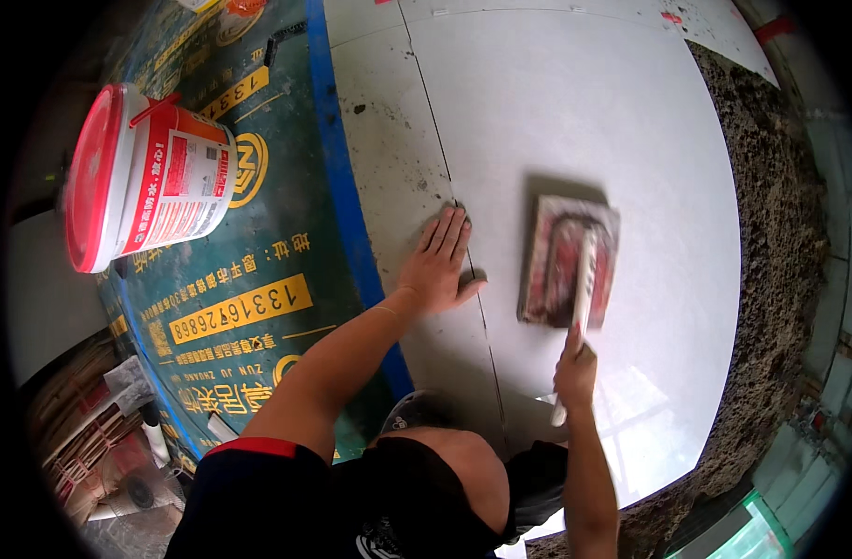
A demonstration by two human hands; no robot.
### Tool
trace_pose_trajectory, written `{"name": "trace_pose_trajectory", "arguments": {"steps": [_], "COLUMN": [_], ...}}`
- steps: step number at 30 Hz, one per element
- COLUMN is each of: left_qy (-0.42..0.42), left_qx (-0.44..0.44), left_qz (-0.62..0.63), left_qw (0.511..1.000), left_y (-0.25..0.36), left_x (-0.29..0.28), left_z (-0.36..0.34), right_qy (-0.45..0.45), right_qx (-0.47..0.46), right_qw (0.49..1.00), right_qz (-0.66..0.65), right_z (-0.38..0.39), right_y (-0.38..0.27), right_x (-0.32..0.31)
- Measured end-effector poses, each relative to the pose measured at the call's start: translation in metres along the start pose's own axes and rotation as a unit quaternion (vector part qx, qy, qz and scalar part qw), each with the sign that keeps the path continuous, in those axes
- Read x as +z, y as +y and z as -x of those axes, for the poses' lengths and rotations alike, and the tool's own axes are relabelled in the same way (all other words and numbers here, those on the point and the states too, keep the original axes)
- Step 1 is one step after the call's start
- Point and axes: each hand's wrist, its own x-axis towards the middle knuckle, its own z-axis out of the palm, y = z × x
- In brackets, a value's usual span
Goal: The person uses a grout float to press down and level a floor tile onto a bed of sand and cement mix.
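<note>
My left hand (435, 266) lies flat with its fingers stretched out, across the dark joint between two pale floor tiles. In my right hand (575, 374) is the pale handle of a mallet (549, 265) with a broad rectangular head, worn grey and red and slightly blurred. The mallet is over the large glossy tile (664, 158) to the right of the joint; whether it touches the tile I cannot tell. A duller, speckled tile (375, 177) borders it on the left.
A red-lidded white bucket (188, 177) lies tipped on a green printed protective sheet (249, 233) edged with blue tape (337, 158). Rough brown mortar (766, 214) runs along the right tile's edge. Bundled wooden strips (86, 433) and clutter sit at lower left.
</note>
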Motion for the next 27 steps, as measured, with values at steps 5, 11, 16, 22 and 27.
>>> {"name": "trace_pose_trajectory", "arguments": {"steps": [5, 11, 16, 22, 27], "left_qy": [0.025, 0.011, 0.006, -0.004, 0.067], "left_qx": [-0.012, -0.008, 0.001, -0.006, -0.032], "left_qz": [0.005, 0.022, 0.033, 0.009, 0.089], "left_qw": [1.000, 1.000, 0.999, 1.000, 0.993], "left_y": [-0.016, -0.009, -0.003, -0.007, -0.022], "left_x": [-0.008, -0.009, -0.012, -0.021, -0.032], "left_z": [0.001, 0.008, 0.003, 0.002, -0.006], "right_qy": [-0.138, 0.098, 0.047, -0.036, -0.079], "right_qx": [-0.037, -0.212, -0.054, -0.004, 0.018], "right_qw": [0.966, 0.907, 0.986, 0.999, 0.990], "right_qz": [-0.214, -0.351, -0.148, -0.023, -0.113], "right_z": [-0.023, 0.011, -0.097, -0.178, -0.128], "right_y": [-0.158, -0.182, -0.142, -0.214, -0.149], "right_x": [-0.101, -0.154, -0.028, -0.007, 0.002]}}
